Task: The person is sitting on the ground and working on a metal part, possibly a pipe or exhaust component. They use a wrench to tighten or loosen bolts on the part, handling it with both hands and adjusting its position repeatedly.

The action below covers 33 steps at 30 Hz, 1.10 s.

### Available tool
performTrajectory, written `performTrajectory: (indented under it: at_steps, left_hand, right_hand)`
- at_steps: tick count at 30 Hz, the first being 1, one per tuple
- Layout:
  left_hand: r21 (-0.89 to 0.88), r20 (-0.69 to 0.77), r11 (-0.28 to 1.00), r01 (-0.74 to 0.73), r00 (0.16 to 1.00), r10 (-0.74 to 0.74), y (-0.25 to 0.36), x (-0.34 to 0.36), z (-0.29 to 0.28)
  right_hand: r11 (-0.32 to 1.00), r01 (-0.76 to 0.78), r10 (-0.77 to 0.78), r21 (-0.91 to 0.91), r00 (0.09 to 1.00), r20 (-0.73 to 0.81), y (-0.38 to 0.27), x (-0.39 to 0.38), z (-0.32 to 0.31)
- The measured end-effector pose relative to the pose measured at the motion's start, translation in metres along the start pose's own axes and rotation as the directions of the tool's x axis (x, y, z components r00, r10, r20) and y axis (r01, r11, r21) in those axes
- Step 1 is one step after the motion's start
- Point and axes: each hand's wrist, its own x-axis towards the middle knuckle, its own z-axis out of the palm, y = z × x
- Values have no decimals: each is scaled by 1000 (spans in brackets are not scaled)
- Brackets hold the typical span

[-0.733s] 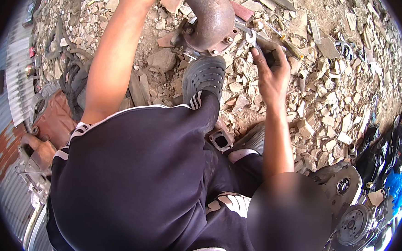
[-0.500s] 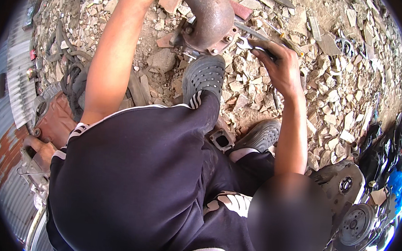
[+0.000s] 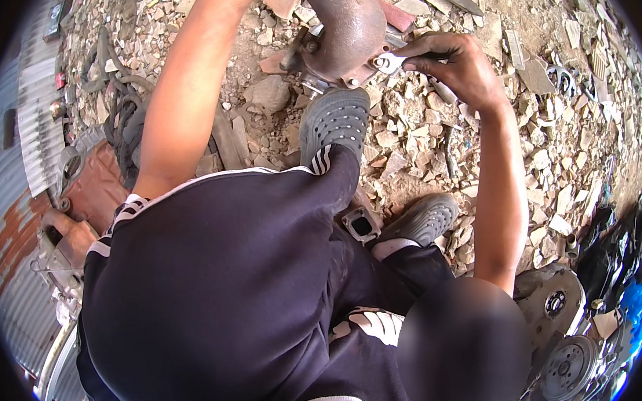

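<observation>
A rusty curved metal pipe (image 3: 355, 28) with a bolted flange stands at the top middle, beside the toe of a grey clog (image 3: 334, 124). My right hand (image 3: 458, 65) is closed around a wrench (image 3: 391, 62). The wrench's bright jaw sits at a bolt on the right side of the flange; whether it fully grips the bolt I cannot tell. Another flange bolt (image 3: 353, 83) shows at the near side. My left forearm (image 3: 192, 82) reaches up to the top edge next to the pipe, and the hand itself lies outside the picture.
Broken stone and tile rubble (image 3: 413, 133) covers the ground. A square-ended metal part (image 3: 361, 223) lies between my feet. Rusty machinery (image 3: 94, 179) and dark hoses (image 3: 124, 108) are at the left. Engine parts with a round pulley (image 3: 567, 366) stand at the lower right.
My right hand has moved up with the wrench, bringing its jaw to the flange bolt. The whole view has shifted slightly. The left forearm still reaches toward the pipe.
</observation>
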Motion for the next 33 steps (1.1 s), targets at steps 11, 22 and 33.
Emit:
performTrajectory:
  at_steps: [11, 22, 33]
  left_hand:
    - [20, 66, 999, 32, 997, -33, 9, 3, -4]
    - [33, -7, 999, -15, 1000, 15, 5, -3, -5]
    - [122, 58, 988, 90, 994, -98, 21, 0, -12]
  right_hand:
    - [974, -40, 78, -224, 983, 166, -34, 32, -22]
    - [215, -297, 606, 931, 788, 111, -66, -47, 117]
    - [699, -261, 459, 666, 878, -138, -55, -75, 111]
